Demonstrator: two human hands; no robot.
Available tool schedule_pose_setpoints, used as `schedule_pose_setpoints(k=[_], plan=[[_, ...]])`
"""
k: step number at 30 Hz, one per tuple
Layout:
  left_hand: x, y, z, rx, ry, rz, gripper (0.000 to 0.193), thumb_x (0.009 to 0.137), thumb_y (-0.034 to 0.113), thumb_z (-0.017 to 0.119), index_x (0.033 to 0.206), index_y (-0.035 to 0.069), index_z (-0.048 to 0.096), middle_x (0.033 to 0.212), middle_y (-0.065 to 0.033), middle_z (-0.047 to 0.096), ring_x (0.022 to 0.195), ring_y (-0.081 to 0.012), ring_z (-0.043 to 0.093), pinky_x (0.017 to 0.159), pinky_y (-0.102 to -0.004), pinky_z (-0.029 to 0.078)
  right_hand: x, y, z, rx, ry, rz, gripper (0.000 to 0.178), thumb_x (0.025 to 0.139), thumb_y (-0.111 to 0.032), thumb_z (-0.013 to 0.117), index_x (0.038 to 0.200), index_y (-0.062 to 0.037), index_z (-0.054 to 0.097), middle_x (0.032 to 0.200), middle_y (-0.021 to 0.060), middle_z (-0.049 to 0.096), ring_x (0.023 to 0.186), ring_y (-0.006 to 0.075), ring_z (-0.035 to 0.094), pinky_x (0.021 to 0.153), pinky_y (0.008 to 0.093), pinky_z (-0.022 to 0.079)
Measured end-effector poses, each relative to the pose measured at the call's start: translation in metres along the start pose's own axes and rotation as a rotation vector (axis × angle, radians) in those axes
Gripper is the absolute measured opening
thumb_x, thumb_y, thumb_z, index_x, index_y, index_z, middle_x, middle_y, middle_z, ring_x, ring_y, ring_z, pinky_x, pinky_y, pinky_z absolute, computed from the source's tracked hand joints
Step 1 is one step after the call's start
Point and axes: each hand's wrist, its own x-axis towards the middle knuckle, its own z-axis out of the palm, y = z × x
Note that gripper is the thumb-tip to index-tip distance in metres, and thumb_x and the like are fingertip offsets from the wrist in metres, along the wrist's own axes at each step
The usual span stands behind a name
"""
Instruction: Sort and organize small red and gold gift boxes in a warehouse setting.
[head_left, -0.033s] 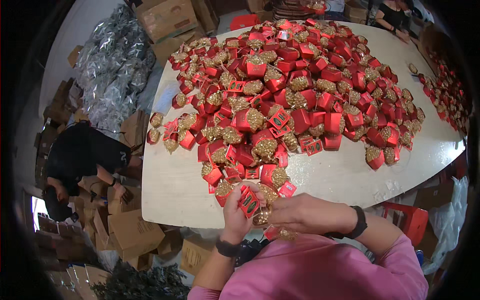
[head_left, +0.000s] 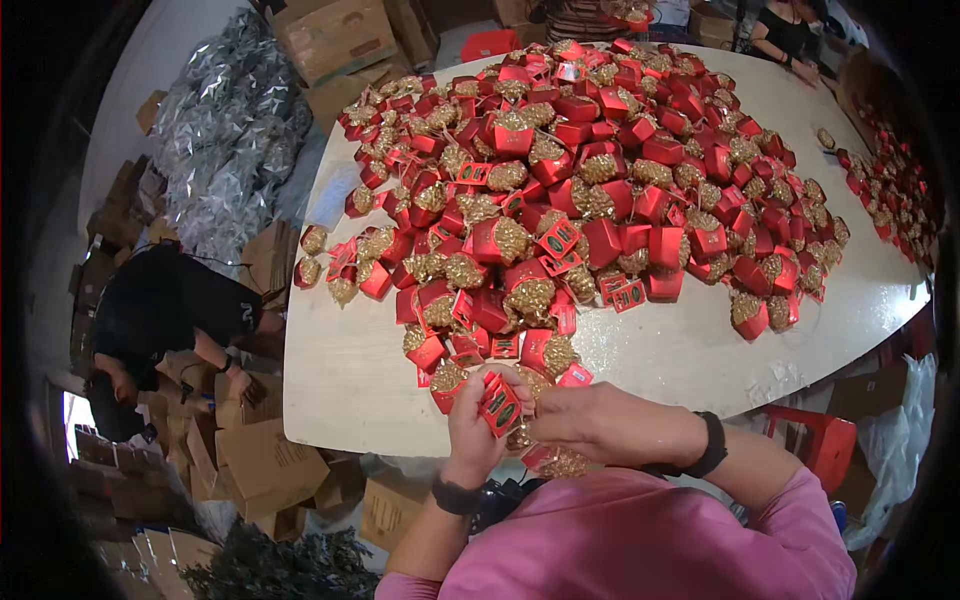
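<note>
My left hand [head_left: 474,432] is closed round a red printed tag [head_left: 499,404], pinched at the table's near edge. Close beside it, my right hand [head_left: 615,424] has its fingers drawn together next to a gold, bumpy ornament piece [head_left: 519,437]; what lies between those fingertips is hidden. Below the right hand hangs another gold ornament with a bit of red [head_left: 562,463]. Just beyond both hands begins a big heap of ornaments [head_left: 600,240], red box-like bases with gold glittery tops, many with red tags and thin strings.
The heap covers much of the pale table [head_left: 350,380]. A second ornament pile [head_left: 895,190] lies at the far right, near another person [head_left: 785,40]. On the left, a person in black [head_left: 170,310] bends over cardboard boxes [head_left: 270,465]. A red stool [head_left: 825,445] stands at right.
The tag in my left hand has turned slightly. My right fingertips have shifted a little to the left, and the ornament hanging beneath them has swung slightly, showing more red.
</note>
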Motion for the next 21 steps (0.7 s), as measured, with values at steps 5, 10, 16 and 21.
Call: schedule_pose_setpoints(k=[5,10,16,21], plan=[[-0.014,-0.009,-0.002,-0.085,-0.067,-0.074,0.043,0.094,0.032,0.022,0.106,-0.001,0.047,0.100,-0.0118,0.055,0.091,-0.0182,0.054,0.081,-0.0309,0.043,0.015,0.019,0.024,-0.133,0.176,-0.016,0.012,0.069,0.001,0.053,0.080,-0.0019,0.049,0.086,0.0137,0.049,0.074,0.0311,0.055,0.057,0.0383,0.045],[-0.025,-0.016,-0.006,-0.120,-0.050,-0.091,0.047,0.093,0.039,0.025,0.110,0.000,0.045,0.103,-0.0109,0.053,0.094,-0.0169,0.053,0.083,-0.0311,0.042,0.019,0.018,0.029,-0.254,0.117,0.068,0.017,0.069,-0.002,0.054,0.085,-0.0026,0.048,0.083,0.0127,0.047,0.073,0.0303,0.054,0.058,0.0379,0.045],[-0.033,-0.016,-0.009,0.128,-0.183,-0.027,0.044,0.086,0.035,0.049,0.113,0.002,0.042,0.095,-0.0065,0.054,0.087,-0.0145,0.054,0.077,-0.0278,0.043,0.020,0.028,0.042,-0.277,0.192,0.117,0.015,0.075,-0.010,0.056,0.086,-0.0028,0.049,0.080,0.0111,0.049,0.071,0.0278,0.054,0.060,0.0349,0.044],[-0.043,-0.012,-0.033,0.135,-0.052,-0.180,0.033,0.079,0.012,0.057,0.105,-0.005,0.046,0.073,-0.0063,0.053,0.074,-0.0164,0.054,0.067,-0.0272,0.044,0.005,0.075,0.030,0.253,0.341,0.444,0.012,0.077,-0.011,0.055,0.082,0.0002,0.054,0.074,0.0113,0.056,0.068,0.0260,0.055,0.061,0.0321,0.043]])
